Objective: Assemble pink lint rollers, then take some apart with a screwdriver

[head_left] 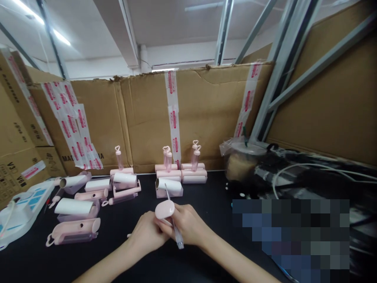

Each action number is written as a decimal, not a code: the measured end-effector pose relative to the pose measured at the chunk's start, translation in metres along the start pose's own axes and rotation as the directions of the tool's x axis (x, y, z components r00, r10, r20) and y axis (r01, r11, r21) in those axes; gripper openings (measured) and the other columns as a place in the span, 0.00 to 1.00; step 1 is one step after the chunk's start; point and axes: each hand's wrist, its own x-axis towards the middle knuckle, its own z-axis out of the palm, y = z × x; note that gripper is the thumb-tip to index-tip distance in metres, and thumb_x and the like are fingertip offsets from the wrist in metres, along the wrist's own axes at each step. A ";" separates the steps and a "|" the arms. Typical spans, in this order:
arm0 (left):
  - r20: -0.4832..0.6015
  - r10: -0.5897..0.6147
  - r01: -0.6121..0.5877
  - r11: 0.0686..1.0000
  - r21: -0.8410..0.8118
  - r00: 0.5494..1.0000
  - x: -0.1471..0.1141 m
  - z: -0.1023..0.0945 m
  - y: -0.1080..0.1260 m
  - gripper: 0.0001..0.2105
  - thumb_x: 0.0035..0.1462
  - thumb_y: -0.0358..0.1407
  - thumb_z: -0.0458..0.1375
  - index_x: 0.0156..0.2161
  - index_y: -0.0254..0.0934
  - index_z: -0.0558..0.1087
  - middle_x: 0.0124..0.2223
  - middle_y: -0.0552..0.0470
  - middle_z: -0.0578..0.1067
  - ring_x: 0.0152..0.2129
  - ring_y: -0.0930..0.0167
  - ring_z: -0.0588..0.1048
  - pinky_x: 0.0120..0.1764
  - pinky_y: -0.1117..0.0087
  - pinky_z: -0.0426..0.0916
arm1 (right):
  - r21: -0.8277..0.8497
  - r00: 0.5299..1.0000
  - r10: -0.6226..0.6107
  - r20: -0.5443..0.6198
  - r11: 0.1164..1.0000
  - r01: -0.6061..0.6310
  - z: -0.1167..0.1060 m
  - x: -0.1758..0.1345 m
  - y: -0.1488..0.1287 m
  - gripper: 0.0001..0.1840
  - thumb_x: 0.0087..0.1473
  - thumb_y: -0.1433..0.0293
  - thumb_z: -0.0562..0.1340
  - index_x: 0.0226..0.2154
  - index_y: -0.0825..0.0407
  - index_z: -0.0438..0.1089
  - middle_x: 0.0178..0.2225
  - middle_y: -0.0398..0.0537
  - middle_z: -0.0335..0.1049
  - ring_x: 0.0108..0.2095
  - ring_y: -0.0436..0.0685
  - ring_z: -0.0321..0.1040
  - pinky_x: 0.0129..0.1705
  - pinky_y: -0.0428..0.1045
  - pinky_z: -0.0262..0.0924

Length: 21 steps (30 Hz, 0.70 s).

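In the middle of the head view, my left hand is closed around a pale pink lint roller part, its rounded end facing up. My right hand is closed beside it, pressed against the left hand. A thin screwdriver with a clear handle is gripped in my right hand, its metal shaft pointing away from me. Fingers hide much of the pink part. Just beyond the hands, a white adhesive roll rests on a pink lint roller cover. My hands do not touch it.
Pink lint roller parts and white rolls lie at left. Pink lint rollers with upright heart-ended handles stand behind. A drink cup and dark plastic bags are at right. A cardboard wall encloses the black table's back.
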 end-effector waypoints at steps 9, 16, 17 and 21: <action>-0.048 0.112 -0.106 0.988 0.111 0.992 0.012 -0.016 0.001 0.07 0.47 0.28 0.49 0.24 0.33 0.69 0.23 0.49 0.72 0.23 0.68 0.71 0.27 0.71 0.61 | -0.019 0.978 0.199 -0.056 0.980 -0.200 -0.017 0.021 -0.007 0.12 0.55 0.62 0.53 0.26 0.53 0.61 0.18 0.44 0.67 0.17 0.52 0.64 0.20 0.45 0.48; 0.083 0.214 -0.214 0.977 -0.006 0.973 0.010 -0.029 0.013 0.04 0.46 0.28 0.53 0.29 0.34 0.69 0.31 0.53 0.75 0.27 0.73 0.71 0.29 0.78 0.63 | 0.067 0.995 -0.019 -0.100 0.997 0.026 -0.021 0.016 -0.001 0.09 0.52 0.66 0.54 0.24 0.53 0.59 0.16 0.42 0.65 0.16 0.50 0.61 0.18 0.44 0.45; 0.104 0.223 -0.223 0.975 -0.018 0.969 0.009 -0.030 0.015 0.04 0.46 0.28 0.53 0.29 0.34 0.69 0.30 0.54 0.75 0.26 0.73 0.71 0.29 0.79 0.63 | 0.085 0.994 -0.028 -0.107 0.996 0.037 -0.023 0.015 -0.001 0.09 0.52 0.66 0.54 0.24 0.53 0.59 0.16 0.42 0.65 0.15 0.49 0.61 0.18 0.43 0.45; 0.044 0.126 -0.128 0.991 0.041 0.991 0.014 -0.029 0.018 0.05 0.47 0.29 0.52 0.24 0.33 0.68 0.24 0.51 0.73 0.23 0.71 0.71 0.26 0.75 0.63 | 0.047 0.991 0.122 -0.061 0.992 -0.120 -0.031 0.022 -0.002 0.14 0.55 0.62 0.52 0.23 0.53 0.60 0.17 0.45 0.65 0.17 0.51 0.63 0.19 0.44 0.45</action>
